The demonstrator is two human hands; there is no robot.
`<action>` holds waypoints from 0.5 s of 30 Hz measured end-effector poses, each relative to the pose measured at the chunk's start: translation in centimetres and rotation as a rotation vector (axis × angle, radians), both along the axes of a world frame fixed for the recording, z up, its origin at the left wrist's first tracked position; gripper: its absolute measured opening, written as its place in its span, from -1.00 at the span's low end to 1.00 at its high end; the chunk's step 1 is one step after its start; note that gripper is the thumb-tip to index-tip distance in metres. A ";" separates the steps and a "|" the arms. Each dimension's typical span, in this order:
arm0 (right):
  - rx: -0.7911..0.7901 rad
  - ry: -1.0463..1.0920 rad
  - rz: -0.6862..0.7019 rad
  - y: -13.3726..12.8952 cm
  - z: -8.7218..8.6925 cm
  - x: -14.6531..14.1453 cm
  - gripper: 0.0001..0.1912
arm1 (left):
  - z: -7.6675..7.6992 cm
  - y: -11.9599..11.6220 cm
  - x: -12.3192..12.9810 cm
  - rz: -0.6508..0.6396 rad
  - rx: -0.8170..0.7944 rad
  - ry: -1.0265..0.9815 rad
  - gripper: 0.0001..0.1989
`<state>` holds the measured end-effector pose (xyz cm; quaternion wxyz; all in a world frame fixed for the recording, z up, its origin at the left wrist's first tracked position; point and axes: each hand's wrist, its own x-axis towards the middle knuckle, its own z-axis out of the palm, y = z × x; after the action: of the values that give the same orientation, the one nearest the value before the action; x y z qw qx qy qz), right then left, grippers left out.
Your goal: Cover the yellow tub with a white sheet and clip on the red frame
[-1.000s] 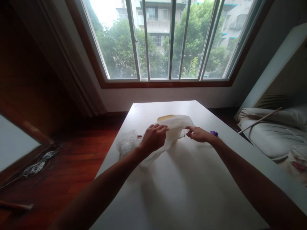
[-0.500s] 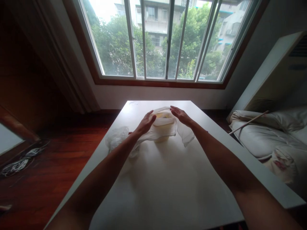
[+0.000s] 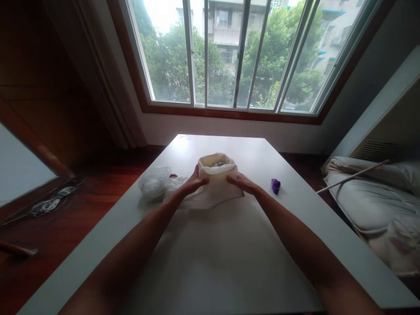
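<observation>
A pale yellowish container lined with a thin white plastic bag (image 3: 218, 192) stands on the white table (image 3: 229, 253). The bag is folded over the rim and hangs down its front. Something small and greyish shows inside, too small to name. My left hand (image 3: 196, 180) grips the left side of the bagged container, thumb at the front. On the right side my right hand (image 3: 241, 181) grips it the same way. Crumpled clear plastic (image 3: 155, 183) lies left of my left hand, with a small reddish thing (image 3: 173, 176) beside it.
A small purple bundle (image 3: 275, 186) lies on the table to the right. Beyond the table is a window (image 3: 223, 65). A padded white mat (image 3: 367, 192) with a thin stick (image 3: 354, 176) is at the right, and coiled cables (image 3: 52, 205) lie on the floor at the left.
My hands have come down from the bag's top to the container's sides and closed on it. The bag edge now lies over the rim, and the purple bundle has come into view.
</observation>
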<state>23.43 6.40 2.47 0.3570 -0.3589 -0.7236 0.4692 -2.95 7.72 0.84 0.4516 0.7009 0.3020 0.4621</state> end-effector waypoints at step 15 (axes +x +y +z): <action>0.300 -0.416 -0.379 -4.6 -4.9 1.1 -0.63 | -3.3 -4.2 0.4 0.471 0.296 0.893 -0.22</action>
<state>24.55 1.83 -2.44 0.3311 -0.5190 -0.7625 0.1989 -2.58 3.48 -2.49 0.0592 0.7991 0.5458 0.2450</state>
